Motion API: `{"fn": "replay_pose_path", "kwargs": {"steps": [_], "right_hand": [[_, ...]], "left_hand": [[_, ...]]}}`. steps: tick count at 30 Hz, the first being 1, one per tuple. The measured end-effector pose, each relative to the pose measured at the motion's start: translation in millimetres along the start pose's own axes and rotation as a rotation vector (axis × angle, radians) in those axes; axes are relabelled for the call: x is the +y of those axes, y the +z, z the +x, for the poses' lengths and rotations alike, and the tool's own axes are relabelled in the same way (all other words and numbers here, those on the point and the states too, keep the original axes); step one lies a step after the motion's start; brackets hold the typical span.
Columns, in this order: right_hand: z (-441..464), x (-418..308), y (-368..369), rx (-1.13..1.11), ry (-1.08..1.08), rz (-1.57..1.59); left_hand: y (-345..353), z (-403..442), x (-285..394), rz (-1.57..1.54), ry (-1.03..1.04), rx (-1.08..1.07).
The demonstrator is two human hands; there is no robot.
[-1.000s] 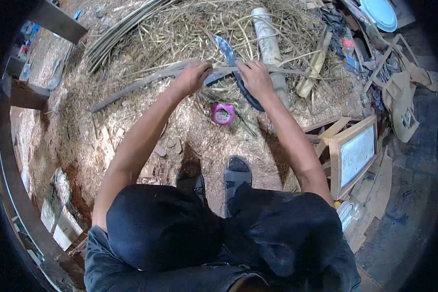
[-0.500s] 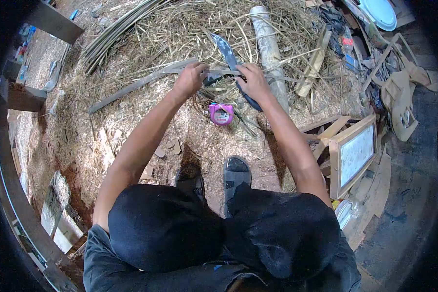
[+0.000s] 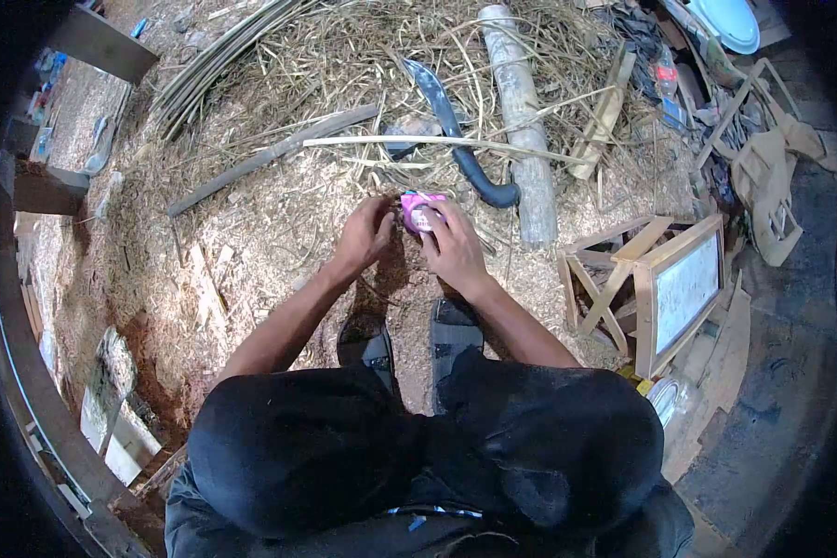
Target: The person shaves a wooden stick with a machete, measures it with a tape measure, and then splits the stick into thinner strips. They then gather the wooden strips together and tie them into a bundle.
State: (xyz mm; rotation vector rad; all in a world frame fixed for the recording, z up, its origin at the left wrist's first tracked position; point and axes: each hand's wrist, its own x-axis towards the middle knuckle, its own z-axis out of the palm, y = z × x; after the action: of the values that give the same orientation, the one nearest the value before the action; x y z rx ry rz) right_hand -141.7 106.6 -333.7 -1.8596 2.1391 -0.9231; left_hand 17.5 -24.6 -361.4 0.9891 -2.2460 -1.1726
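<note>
On the wood shavings in front of my feet, a pink tape measure (image 3: 418, 219) sits between my hands. My right hand (image 3: 458, 253) has its fingers over the case's right side, gripping it. Close to the case's left side is my left hand (image 3: 363, 237), fingers loosely curved and thumb apart, with nothing visible in it. Just beyond lies a machete (image 3: 445, 113) with a curved black handle. A long pale split strip (image 3: 493, 144) crosses over it. Further left rests a grey wooden strip (image 3: 270, 156).
A thick pole (image 3: 521, 121) lies right of the machete. Cut fibre strips (image 3: 372, 56) are heaped at the back, beside a bundle of long thin strips (image 3: 219, 70). A wooden frame (image 3: 684, 293) stands at the right, and a wooden post (image 3: 51, 189) at the left.
Both hands have let go of the thin strip, which now lies across the machete. They have come back towards me to the tape measure, and my right hand has taken hold of it.
</note>
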Motion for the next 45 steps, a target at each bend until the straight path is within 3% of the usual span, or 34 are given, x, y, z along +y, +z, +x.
{"fn": "replay_pose_path", "kwargs": {"steps": [4,7,9,12,20,22,25,27,29,32,34,35,38,40,42,45], "right_hand": [[0.9,-1.2,4.2,-0.016,-0.025,-0.100],[4.8,0.4,5.7,-0.053,-0.004,-0.138],[8.4,3.2,7.8,-0.077,0.023,-0.133],[10.7,7.8,8.1,-0.104,0.021,-0.152],[21.9,5.6,-26.5,-0.158,-0.079,-0.071],[22.5,5.3,-32.4,-0.178,-0.075,-0.069],[32.5,-8.8,-63.6,-0.256,0.033,-0.040],[42.8,-0.5,-86.7,-0.288,0.158,0.115],[50.0,20.7,-107.2,-0.313,0.282,0.265],[52.7,54.4,-134.4,-0.172,0.299,0.231],[50.1,74.8,-137.5,0.087,0.450,0.495],[47.8,87.7,-137.8,0.087,0.448,0.494],[45.1,115.5,-131.9,0.297,0.635,0.458],[42.6,121.3,-129.6,0.512,0.780,0.630],[36.0,131.7,-128.4,0.567,0.790,0.647],[27.1,144.6,-133.2,0.950,0.751,0.627]], "left_hand": [[2.4,11.1,-1.2,0.003,0.108,-0.013],[9.5,16.0,0.0,-0.117,-0.044,-0.087],[15.9,16.3,-0.9,-0.424,-0.240,-0.054],[18.4,22.4,-12.3,-0.261,-0.061,-0.082],[-10.3,22.5,7.6,-0.127,-0.041,-0.162],[-30.8,25.4,19.1,-0.152,-0.042,-0.351],[-58.7,40.6,22.5,-0.165,0.005,-0.325],[-89.4,50.6,29.3,-0.116,-0.129,-0.324],[-111.9,63.0,11.4,-0.316,-0.259,-0.174],[-143.1,82.5,-19.1,-0.310,-0.399,-0.001],[-141.3,91.7,-63.2,-0.304,-0.448,0.078],[-137.0,92.7,-77.6,-0.294,-0.500,0.153],[-121.8,95.2,-71.1,-0.135,-0.438,0.201],[-111.8,99.4,-78.5,-0.182,-0.469,0.246],[-110.3,103.6,-95.4,-0.217,-0.374,0.338],[-119.5,99.1,-98.0,-0.179,-0.334,0.331]]}}
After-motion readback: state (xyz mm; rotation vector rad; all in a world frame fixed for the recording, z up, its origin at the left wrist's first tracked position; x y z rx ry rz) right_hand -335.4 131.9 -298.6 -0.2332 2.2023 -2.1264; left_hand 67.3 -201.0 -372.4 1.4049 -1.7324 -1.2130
